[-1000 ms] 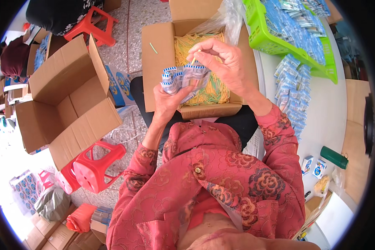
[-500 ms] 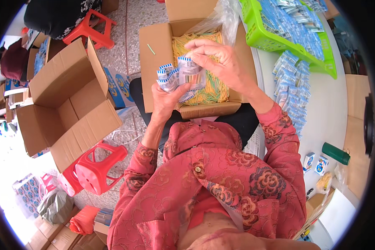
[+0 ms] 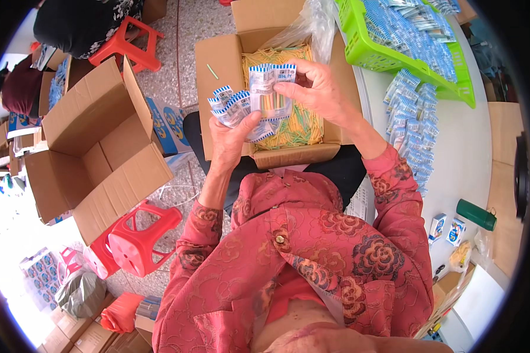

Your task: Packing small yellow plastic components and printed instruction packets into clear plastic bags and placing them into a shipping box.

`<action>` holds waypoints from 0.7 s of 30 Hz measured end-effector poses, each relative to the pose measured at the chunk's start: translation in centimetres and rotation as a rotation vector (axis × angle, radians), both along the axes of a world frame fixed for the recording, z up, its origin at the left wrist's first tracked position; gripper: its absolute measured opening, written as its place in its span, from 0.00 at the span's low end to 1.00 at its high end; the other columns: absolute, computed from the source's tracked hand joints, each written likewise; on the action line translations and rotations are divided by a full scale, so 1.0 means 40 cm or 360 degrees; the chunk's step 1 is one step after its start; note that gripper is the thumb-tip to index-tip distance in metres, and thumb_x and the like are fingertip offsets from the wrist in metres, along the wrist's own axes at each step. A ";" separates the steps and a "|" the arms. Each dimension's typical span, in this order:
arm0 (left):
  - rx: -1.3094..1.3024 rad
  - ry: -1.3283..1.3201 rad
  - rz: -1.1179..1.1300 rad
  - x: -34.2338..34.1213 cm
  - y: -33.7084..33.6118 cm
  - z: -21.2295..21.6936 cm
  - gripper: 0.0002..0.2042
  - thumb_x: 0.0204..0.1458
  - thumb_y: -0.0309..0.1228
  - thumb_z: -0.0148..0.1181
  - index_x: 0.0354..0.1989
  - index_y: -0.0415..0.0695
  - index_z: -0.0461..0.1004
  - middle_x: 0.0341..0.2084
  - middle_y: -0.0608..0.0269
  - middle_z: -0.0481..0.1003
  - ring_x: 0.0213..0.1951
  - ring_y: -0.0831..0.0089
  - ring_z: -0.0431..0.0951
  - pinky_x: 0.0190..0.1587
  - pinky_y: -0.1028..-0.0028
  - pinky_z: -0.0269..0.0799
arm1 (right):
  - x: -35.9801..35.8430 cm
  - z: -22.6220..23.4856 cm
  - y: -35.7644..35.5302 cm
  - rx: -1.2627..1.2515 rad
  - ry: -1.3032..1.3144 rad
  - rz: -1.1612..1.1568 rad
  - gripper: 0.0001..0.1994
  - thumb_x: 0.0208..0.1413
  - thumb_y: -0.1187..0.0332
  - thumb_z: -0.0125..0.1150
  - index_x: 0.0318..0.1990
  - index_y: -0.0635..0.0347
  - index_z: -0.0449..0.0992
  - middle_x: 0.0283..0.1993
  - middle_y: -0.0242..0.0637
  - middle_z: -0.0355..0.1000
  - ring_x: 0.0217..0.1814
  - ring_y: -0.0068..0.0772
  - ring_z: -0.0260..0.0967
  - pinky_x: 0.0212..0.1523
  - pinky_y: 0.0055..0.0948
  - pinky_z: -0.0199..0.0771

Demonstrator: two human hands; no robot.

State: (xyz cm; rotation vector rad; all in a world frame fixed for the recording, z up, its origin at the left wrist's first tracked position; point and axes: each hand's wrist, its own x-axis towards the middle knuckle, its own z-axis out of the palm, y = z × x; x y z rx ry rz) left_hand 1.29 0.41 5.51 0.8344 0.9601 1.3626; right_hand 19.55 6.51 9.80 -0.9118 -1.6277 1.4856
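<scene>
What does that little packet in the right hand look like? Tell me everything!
The packet is a small flat pouch of clear plastic with a blue-and-white striped top band. Thin yellow and green sticks show through it. It stands upright, pinched at its right edge by the right hand, above the open cardboard box full of loose yellow and green sticks. Its lower left corner meets the fan of similar packets gripped in the left hand.

She holds a fan of small blue-and-white packets [image 3: 232, 109] in her left hand [image 3: 232, 138], one clear packet [image 3: 271, 88] pinched in her right hand [image 3: 318, 91] — more packets [image 3: 415, 126] piled on the table, others filling the green basket [image 3: 359, 47]; two small cartons [image 3: 444, 229] nearby.
</scene>
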 end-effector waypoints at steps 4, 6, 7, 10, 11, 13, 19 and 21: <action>-0.0038 0.0159 -0.0003 0.005 0.005 0.005 0.13 0.42 0.21 0.61 0.38 0.37 0.72 0.32 0.63 0.74 0.32 0.78 0.74 0.37 0.77 0.70 | -0.012 0.010 -0.011 -0.0151 0.0224 0.0063 0.10 0.48 0.70 0.58 0.38 0.64 0.73 0.32 0.29 0.72 0.32 0.15 0.66 0.36 0.19 0.68; -0.0052 0.0262 -0.0015 0.005 0.008 0.001 0.14 0.42 0.17 0.57 0.40 0.36 0.70 0.35 0.62 0.73 0.36 0.75 0.74 0.41 0.75 0.69 | 0.000 -0.006 0.002 -0.0094 -0.0016 0.0158 0.12 0.46 0.67 0.59 0.38 0.61 0.74 0.32 0.31 0.73 0.33 0.15 0.68 0.36 0.20 0.68; -0.0030 0.0255 -0.0002 0.008 0.003 -0.001 0.14 0.42 0.17 0.57 0.41 0.35 0.69 0.35 0.61 0.73 0.36 0.74 0.74 0.42 0.74 0.69 | 0.012 -0.018 0.003 0.0043 -0.0098 0.0114 0.12 0.45 0.67 0.59 0.38 0.60 0.74 0.32 0.31 0.74 0.33 0.16 0.68 0.36 0.20 0.67; -0.0083 0.0185 -0.0006 0.009 -0.002 0.006 0.12 0.42 0.20 0.58 0.38 0.35 0.69 0.32 0.59 0.74 0.33 0.72 0.75 0.39 0.73 0.71 | 0.042 0.053 0.009 0.0362 -0.0234 -0.0027 0.14 0.44 0.67 0.60 0.42 0.57 0.74 0.33 0.33 0.75 0.32 0.16 0.69 0.36 0.21 0.68; -0.0128 0.0171 -0.0023 0.004 -0.005 0.005 0.11 0.42 0.21 0.58 0.36 0.36 0.70 0.31 0.58 0.75 0.32 0.71 0.76 0.38 0.72 0.71 | 0.064 0.086 0.019 0.0280 -0.0212 -0.0006 0.14 0.44 0.68 0.60 0.42 0.57 0.74 0.33 0.33 0.75 0.32 0.16 0.69 0.36 0.21 0.69; -0.0122 0.0178 -0.0072 0.002 -0.001 0.003 0.10 0.43 0.24 0.59 0.34 0.37 0.70 0.27 0.58 0.75 0.30 0.71 0.76 0.36 0.73 0.71 | 0.102 0.166 0.046 0.0315 -0.0289 -0.0163 0.13 0.45 0.68 0.59 0.41 0.59 0.75 0.33 0.33 0.75 0.32 0.18 0.71 0.36 0.22 0.71; -0.0217 0.0096 -0.0151 0.037 0.007 -0.003 0.10 0.44 0.26 0.59 0.35 0.37 0.70 0.26 0.57 0.75 0.30 0.70 0.76 0.35 0.71 0.73 | 0.386 0.235 0.323 0.0579 -0.0579 -0.1057 0.15 0.44 0.66 0.61 0.41 0.59 0.72 0.34 0.35 0.74 0.33 0.28 0.72 0.33 0.27 0.71; -0.0267 0.0083 -0.0164 0.046 0.011 -0.025 0.09 0.45 0.27 0.58 0.35 0.37 0.70 0.27 0.57 0.75 0.30 0.70 0.76 0.34 0.72 0.73 | 0.480 0.225 0.420 0.0749 -0.0532 -0.1175 0.15 0.40 0.69 0.59 0.37 0.64 0.72 0.33 0.43 0.73 0.34 0.37 0.71 0.36 0.30 0.70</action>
